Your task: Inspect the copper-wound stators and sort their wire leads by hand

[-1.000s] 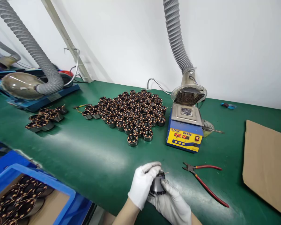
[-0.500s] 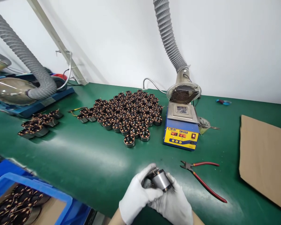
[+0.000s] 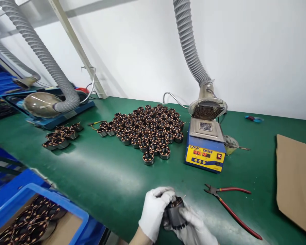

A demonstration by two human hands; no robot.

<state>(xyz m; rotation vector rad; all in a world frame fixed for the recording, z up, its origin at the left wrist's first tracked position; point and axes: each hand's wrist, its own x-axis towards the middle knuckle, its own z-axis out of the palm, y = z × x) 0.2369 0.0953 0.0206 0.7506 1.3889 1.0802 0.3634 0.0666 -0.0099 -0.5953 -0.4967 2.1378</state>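
Both my hands wear white gloves and hold one motor stator [image 3: 175,212], a grey metal cylinder with copper windings at its top, just above the green bench's front edge. My left hand [image 3: 154,211] wraps round its left side and top. My right hand [image 3: 197,227] cups it from the right and below. Its wound end faces up and away from me. A large cluster of like stators [image 3: 150,131] stands upright further back on the bench.
A blue and yellow solder pot [image 3: 206,146] sits under a fume hose [image 3: 191,51]. Red-handled cutters [image 3: 231,206] lie right of my hands. Cardboard [image 3: 297,180] lies far right. A small stator group [image 3: 61,136] and a blue bin of stators [image 3: 33,221] are left.
The stator has turned in my hands from lying on its side to standing with its wound end up. My view has shifted a little to the left and up.
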